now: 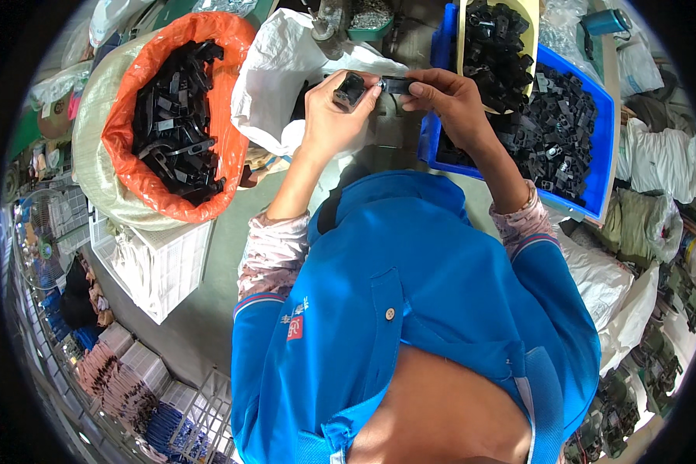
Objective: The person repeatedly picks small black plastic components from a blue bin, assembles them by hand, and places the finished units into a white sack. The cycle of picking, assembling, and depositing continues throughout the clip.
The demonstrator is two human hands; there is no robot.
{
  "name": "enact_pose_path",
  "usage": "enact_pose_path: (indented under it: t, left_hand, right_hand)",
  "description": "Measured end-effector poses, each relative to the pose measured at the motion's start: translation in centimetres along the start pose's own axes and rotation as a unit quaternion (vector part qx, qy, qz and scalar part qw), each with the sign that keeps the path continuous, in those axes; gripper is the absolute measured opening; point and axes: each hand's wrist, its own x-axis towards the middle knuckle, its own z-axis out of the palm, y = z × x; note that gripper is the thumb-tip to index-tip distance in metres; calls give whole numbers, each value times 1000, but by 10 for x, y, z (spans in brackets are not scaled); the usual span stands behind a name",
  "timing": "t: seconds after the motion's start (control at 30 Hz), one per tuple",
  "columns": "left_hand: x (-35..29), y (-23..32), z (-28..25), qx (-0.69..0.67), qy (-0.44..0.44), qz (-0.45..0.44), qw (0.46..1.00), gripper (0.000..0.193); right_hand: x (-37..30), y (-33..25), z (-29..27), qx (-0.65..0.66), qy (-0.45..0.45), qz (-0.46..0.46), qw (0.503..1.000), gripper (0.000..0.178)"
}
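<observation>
Both my hands are raised together at the far side, in front of a machine. My left hand (334,110) is closed round a glossy black plastic part with a boxy end (349,91). My right hand (455,100) pinches a smaller black plastic piece (397,85) between thumb and fingers. The two pieces meet near my left thumb tip; whether they are joined I cannot tell. Below my hands a white woven sack (267,77) lies open, with some dark parts inside.
To the left, an orange-lined sack (236,93) of black plastic parts stands by a white plastic crate (162,271). On the right, a blue bin (607,147) holds small black pieces, with a cream tray (530,46) of black parts over it. A metal machine head (331,31) is beyond my hands.
</observation>
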Motion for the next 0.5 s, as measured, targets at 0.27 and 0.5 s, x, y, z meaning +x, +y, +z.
enact_pose_path:
  t: [0.27, 0.5]
  left_hand:
    - [-4, 20, 12, -199, 85, -164, 962, 10]
    - [-10, 0, 8, -316, 68, -254, 912, 24]
  right_hand:
    - [5, 3, 16, -90, 11, -117, 989, 26]
    - [13, 3, 13, -54, 16, -13, 998, 28]
